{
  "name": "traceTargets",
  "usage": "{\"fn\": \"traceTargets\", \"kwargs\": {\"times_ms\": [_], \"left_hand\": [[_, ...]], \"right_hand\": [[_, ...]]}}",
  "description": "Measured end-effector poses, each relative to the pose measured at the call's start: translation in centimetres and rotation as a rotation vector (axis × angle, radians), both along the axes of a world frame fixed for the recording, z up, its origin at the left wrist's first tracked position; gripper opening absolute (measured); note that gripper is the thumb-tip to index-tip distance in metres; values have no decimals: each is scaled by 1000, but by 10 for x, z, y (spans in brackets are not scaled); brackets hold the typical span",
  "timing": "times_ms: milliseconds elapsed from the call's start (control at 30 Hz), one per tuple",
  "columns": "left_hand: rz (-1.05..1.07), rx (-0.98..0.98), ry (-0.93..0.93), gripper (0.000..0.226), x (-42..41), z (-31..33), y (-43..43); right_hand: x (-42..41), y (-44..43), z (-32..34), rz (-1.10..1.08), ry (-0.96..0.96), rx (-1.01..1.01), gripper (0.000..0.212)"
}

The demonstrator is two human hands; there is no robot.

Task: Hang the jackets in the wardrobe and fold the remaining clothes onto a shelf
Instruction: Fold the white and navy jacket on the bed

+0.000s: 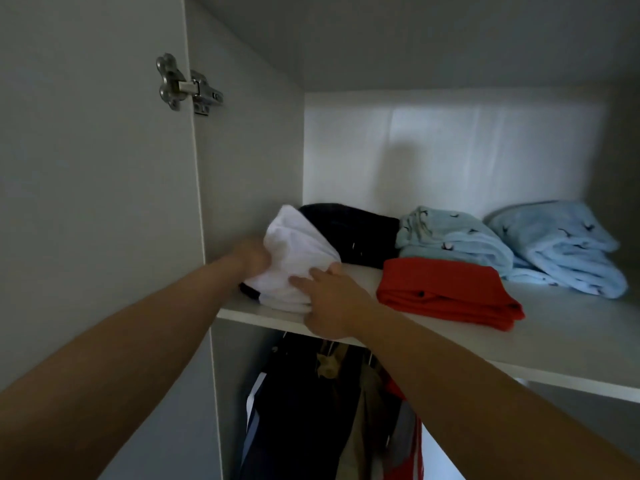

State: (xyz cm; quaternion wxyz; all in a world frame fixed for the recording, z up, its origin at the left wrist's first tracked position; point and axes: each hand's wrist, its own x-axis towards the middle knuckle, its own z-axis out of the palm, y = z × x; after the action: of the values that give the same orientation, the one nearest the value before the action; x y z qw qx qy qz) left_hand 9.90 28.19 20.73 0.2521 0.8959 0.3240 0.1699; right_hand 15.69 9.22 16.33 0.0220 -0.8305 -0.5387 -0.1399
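Right hand (pixel 332 303) flat against white fold (pixel 298 251) on shelf (pixel 519 344); left hand (pixel 252 256) grip blurred, cannot tell. Black fold (pixel 356 233) behind, red fold (pixel 446 289) beside.

At the left end of the shelf (pixel 450 344), motion is smearing the left hand (pixel 252 255), and the white garment (pixel 298 261) is covering its fingers, so its hold is not showing. That garment is also hiding the near part of the dark garment (pixel 353 233) behind it and most of a dark piece (pixel 250 292) beneath it. Mid-shelf, the red garment (pixel 446 289) is masking the lower front of a light blue garment (pixel 450 237), whose dark prints are too small to identify. Under the shelf, the hanging jackets (pixel 311 410) are showing blurred; the shelf's front edge is concealing their tops, and the picture's bottom edge is cutting them off.
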Motion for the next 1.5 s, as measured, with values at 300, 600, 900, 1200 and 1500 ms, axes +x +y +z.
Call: {"fn": "traceTargets", "kwargs": {"times_ms": [300,600,900,1200,1500], "left_hand": [[-243,232,20,55,48,26,-24],[-153,43,297,60,54,-12,18],[-46,303,325,59,52,-12,7],[-95,416,93,61,36,-21,-67],[-131,614,261,93,24,-50,-79]], "right_hand": [[42,14,20,-33,174,182,32],[37,35,-16,67,-112,-137,54],[43,25,-15,50,459,170,54],[95,12,13,-382,776,553,27],[123,56,32,-684,1627,584,41]]}}
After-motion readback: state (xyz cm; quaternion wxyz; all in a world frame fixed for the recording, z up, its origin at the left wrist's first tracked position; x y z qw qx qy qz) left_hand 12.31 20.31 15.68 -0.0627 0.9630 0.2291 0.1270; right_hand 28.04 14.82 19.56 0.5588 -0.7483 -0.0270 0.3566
